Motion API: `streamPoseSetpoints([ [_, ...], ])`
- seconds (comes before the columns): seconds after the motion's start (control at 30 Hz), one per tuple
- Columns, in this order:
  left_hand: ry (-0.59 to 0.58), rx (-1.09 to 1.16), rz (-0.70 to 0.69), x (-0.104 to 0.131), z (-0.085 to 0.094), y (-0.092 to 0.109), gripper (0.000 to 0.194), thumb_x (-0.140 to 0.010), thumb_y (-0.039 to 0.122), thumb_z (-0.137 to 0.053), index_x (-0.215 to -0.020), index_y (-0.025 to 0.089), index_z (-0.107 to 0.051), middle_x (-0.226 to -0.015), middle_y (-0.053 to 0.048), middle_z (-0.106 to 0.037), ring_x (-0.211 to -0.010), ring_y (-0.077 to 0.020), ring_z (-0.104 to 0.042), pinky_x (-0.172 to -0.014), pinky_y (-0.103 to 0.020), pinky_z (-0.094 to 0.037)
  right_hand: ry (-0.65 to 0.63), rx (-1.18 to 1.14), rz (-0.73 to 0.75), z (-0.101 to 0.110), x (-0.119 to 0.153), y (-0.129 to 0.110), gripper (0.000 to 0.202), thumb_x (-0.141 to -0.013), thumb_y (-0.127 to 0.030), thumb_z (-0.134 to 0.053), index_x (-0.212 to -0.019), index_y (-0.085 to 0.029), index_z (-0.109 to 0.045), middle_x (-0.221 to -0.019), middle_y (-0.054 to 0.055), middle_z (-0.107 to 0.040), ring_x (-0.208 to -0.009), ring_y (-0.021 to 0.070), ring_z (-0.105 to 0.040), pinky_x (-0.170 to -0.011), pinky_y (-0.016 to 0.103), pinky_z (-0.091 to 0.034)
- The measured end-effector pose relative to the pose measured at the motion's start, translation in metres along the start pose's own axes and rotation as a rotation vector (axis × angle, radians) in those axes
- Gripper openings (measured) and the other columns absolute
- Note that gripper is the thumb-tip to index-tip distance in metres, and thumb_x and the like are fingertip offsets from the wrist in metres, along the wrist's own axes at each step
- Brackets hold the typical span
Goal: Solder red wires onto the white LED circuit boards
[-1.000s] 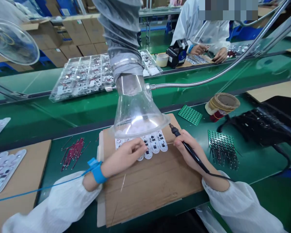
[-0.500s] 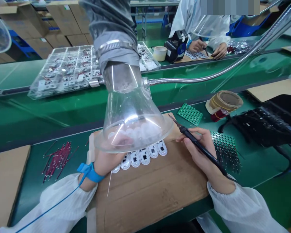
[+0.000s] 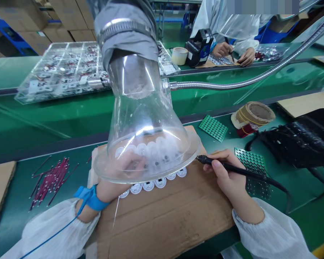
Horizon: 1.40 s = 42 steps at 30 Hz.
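Observation:
My right hand (image 3: 228, 172) is closed around the black handle of a soldering iron (image 3: 248, 174), whose tip points left at the rim of the clear fume hood (image 3: 143, 111). Through that hood I see my left hand (image 3: 125, 167), its fingers pinched over a row of white circuit boards (image 3: 160, 182). A thin strand of solder wire (image 3: 115, 213) runs down from this hand across the cardboard sheet (image 3: 162, 219). The boards lie side by side on the cardboard. Plastic blurs my left fingertips. A blue wrist strap (image 3: 93, 198) circles my left wrist.
Dark red wires (image 3: 52, 180) lie in a pile at the left. Green perforated boards (image 3: 214, 128), a tape roll (image 3: 255, 113) and a black bag-like item (image 3: 299, 138) are at the right. Across the bench, a co-worker's hands (image 3: 223, 49) work near a divided tray (image 3: 67, 68).
The soldering iron has swung from slanting upward to nearly level, its tip now at the hood's rim. My view has shifted slightly; my left hand stays at the boards under the hood.

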State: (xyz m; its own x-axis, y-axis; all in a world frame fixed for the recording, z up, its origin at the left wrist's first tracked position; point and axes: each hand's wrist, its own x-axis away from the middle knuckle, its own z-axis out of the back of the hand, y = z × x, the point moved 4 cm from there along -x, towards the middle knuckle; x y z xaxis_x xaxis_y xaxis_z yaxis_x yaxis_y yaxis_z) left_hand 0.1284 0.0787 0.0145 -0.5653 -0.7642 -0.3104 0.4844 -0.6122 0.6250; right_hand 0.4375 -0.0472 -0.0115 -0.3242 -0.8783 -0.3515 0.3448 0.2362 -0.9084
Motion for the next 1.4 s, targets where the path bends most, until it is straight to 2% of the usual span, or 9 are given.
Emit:
streamPoseSetpoints([
  [0.17, -0.144, -0.017, -0.031, -0.01, 0.003, 0.005, 0.034, -0.103, 0.044, -0.069, -0.076, 0.024, -0.078, -0.073, -0.004, -0.074, -0.072, -0.0213, -0.07, -0.072, -0.036, -0.063, -0.025, 0.056, -0.004, 0.0, 0.001, 0.003, 0.018, -0.107, -0.043, -0.076, -0.102, -0.026, -0.075, -0.081, 0.002, -0.078, -0.063, 0.0173, -0.074, -0.056, 0.028, -0.06],
  [0.27, -0.137, -0.028, -0.046, -0.012, 0.005, 0.007, 0.033, -0.102, 0.038, -0.069, -0.073, 0.024, -0.076, -0.071, -0.003, -0.073, -0.069, -0.0198, -0.068, -0.067, -0.034, -0.059, -0.033, 0.055, 0.004, 0.0, 0.0, 0.001, 0.017, -0.107, -0.042, -0.076, -0.102, -0.026, -0.075, -0.082, 0.002, -0.078, -0.062, 0.017, -0.073, -0.055, 0.028, -0.061],
  [0.4, -0.122, -0.012, -0.063, -0.013, 0.004, 0.011, 0.044, -0.101, 0.035, -0.067, -0.059, 0.024, -0.064, -0.054, 0.001, -0.055, -0.057, -0.0163, -0.057, -0.063, -0.032, -0.055, -0.042, 0.038, 0.003, -0.001, -0.001, -0.001, 0.016, -0.107, -0.041, -0.076, -0.102, -0.027, -0.075, -0.081, 0.002, -0.077, -0.062, 0.0159, -0.073, -0.056, 0.026, -0.06],
  [0.53, -0.076, 0.027, -0.057, -0.016, 0.005, 0.015, 0.039, -0.103, 0.041, -0.065, -0.069, 0.025, -0.071, -0.062, -0.001, -0.064, -0.06, -0.0174, -0.061, -0.06, -0.031, -0.054, -0.035, 0.038, -0.012, 0.0, -0.001, -0.001, 0.016, -0.107, -0.042, -0.076, -0.102, -0.026, -0.076, -0.081, 0.002, -0.077, -0.062, 0.0165, -0.073, -0.056, 0.027, -0.059],
  [0.7, -0.166, 0.087, 0.014, -0.013, 0.0, 0.006, 0.04, -0.102, 0.046, -0.07, -0.069, 0.025, -0.069, -0.06, 0.0, -0.061, -0.062, -0.0174, -0.062, -0.058, -0.029, -0.055, -0.026, 0.031, -0.013, 0.0, 0.0, -0.002, 0.016, -0.107, -0.042, -0.077, -0.102, -0.026, -0.076, -0.08, 0.002, -0.076, -0.062, 0.0159, -0.072, -0.056, 0.027, -0.058],
  [0.9, 0.023, -0.019, 0.032, 0.001, 0.0, -0.004, 0.031, -0.099, 0.039, -0.069, -0.072, 0.024, -0.068, -0.064, 0.0, -0.06, -0.064, -0.0173, -0.055, -0.065, -0.033, -0.053, 0.067, -0.084, -0.015, -0.001, -0.002, -0.004, 0.022, -0.107, -0.046, -0.076, -0.099, -0.025, -0.076, -0.074, 0.001, -0.071, -0.06, 0.0157, -0.068, -0.055, 0.027, -0.055],
  [1.03, 0.112, -0.054, 0.023, 0.005, -0.003, -0.002, 0.028, -0.1, 0.036, -0.062, -0.075, 0.023, -0.068, -0.068, -0.001, -0.065, -0.063, -0.0168, -0.053, -0.065, -0.034, -0.05, -0.013, -0.023, -0.017, -0.005, -0.002, -0.004, 0.02, -0.108, -0.043, -0.075, -0.101, -0.025, -0.076, -0.076, 0.001, -0.074, -0.061, 0.0145, -0.07, -0.055, 0.025, -0.056],
  [1.3, 0.173, -0.075, -0.028, 0.006, -0.007, 0.0, 0.026, -0.1, 0.033, -0.061, -0.077, 0.024, -0.069, -0.067, 0.0, -0.065, -0.059, -0.0171, -0.052, -0.061, -0.035, -0.047, -0.083, 0.038, -0.01, -0.006, 0.0, 0.001, 0.017, -0.109, -0.042, -0.074, -0.105, -0.026, -0.075, -0.081, 0.001, -0.077, -0.063, 0.0126, -0.071, -0.057, 0.022, -0.058],
  [1.4, 0.163, -0.091, -0.085, 0.001, -0.005, 0.004, 0.029, -0.102, 0.032, -0.061, -0.074, 0.025, -0.067, -0.066, 0.0, -0.066, -0.061, -0.0181, -0.057, -0.064, -0.035, -0.052, -0.088, 0.052, -0.009, -0.005, 0.0, 0.0, 0.018, -0.108, -0.043, -0.074, -0.105, -0.026, -0.075, -0.081, 0.001, -0.076, -0.064, 0.0129, -0.071, -0.058, 0.022, -0.058],
])
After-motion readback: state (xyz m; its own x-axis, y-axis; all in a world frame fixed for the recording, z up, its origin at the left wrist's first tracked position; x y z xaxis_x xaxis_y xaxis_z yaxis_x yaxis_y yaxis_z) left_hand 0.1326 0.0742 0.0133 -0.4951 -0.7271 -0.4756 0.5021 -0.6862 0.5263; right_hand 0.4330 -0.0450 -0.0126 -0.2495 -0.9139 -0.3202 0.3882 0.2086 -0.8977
